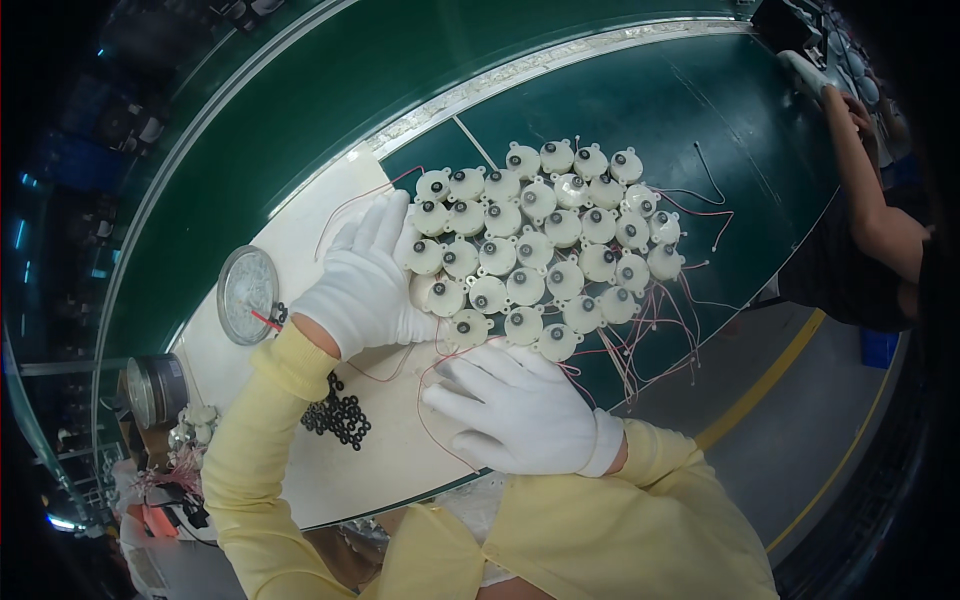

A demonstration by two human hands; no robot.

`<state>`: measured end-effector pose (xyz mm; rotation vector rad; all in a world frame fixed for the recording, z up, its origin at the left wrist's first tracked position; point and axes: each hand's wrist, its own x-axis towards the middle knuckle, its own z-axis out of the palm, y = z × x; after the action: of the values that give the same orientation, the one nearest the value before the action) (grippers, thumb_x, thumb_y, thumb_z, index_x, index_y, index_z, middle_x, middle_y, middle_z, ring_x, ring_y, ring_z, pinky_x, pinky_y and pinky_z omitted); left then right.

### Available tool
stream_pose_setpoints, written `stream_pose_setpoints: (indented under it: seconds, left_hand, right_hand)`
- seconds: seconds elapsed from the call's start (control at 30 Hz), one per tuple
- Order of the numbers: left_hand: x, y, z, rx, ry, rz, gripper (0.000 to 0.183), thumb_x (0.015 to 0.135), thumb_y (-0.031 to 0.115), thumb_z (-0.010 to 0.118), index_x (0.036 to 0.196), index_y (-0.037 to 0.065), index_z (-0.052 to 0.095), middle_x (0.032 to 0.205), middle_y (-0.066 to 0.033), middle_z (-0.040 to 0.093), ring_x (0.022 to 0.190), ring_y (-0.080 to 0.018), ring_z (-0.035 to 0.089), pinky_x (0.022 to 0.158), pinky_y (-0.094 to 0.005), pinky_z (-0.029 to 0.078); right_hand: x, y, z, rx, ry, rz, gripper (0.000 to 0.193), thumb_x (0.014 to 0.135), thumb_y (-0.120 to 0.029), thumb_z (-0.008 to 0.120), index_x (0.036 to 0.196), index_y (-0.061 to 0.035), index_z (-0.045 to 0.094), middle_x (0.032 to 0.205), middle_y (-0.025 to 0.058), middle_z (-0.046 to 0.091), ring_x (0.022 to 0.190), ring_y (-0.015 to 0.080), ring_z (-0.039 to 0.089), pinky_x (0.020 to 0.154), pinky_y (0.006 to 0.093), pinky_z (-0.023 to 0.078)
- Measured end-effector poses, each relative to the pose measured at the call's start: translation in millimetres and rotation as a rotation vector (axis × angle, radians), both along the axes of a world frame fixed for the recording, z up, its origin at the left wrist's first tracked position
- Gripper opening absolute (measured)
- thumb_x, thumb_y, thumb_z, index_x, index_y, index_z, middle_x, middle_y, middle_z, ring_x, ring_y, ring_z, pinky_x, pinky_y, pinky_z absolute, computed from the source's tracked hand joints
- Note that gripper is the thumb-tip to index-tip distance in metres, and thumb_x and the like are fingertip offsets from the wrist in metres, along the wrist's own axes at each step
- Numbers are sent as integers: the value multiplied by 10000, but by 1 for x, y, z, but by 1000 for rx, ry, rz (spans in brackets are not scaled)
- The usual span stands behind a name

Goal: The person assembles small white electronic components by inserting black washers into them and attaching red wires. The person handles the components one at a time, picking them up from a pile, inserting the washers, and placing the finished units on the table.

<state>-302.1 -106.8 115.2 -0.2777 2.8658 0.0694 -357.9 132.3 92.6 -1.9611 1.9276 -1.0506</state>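
Two hands (360, 275) (525, 405) beside white discs (533, 252), any lettering indiscernible

Brightly lit at centre. Sharp across the off-white round plastic housings (525, 285); near-white on the white fabric-gloved right hand (530, 410). Sheened faintly on the dark green tabletop (700, 110). Bowed by distortion along the long pale speckled strip (560, 60). Dim at left around small blue-white lights (20, 233); black at the rim.
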Motion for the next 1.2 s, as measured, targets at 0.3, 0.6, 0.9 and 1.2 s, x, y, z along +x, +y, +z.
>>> stream_pose_setpoints:
  seconds: [0.3,0.6,0.9,1.2]
  left_hand:
    - [-18,2,-20,-102,29,-57,1319,634,763,763,1588,-1,267,1627,-304,234,1496,-455,275,1220,-505,253]
    - [-111,37,-8,-96,21,-39,1394,607,919,660,1543,-55,314,1593,-267,311,1505,-400,269,1235,-485,197]
    - [-274,105,-4,41,-6,-5,1402,527,930,697,1476,-69,442,1536,-246,430,1433,-353,411,1193,-459,294]
    - [-324,128,3,35,94,-199,722,929,632,544,1343,42,584,1385,-197,587,1296,-351,559,1080,-470,436]
  right_hand:
    - [-17,8,-10,-29,49,51,489,811,-321,707,1266,-155,635,1255,78,610,1161,266,588,933,393,455]
    - [-127,54,-6,-66,50,185,291,848,-250,678,1100,-105,668,956,93,577,941,307,590,807,400,465]
    - [-284,146,-6,52,-105,-160,264,816,-43,700,1066,-68,783,1112,152,738,1167,329,651,1007,414,502]
    - [-332,164,8,139,63,-491,245,879,-81,659,1097,-46,767,1087,146,737,1076,342,658,961,401,501]
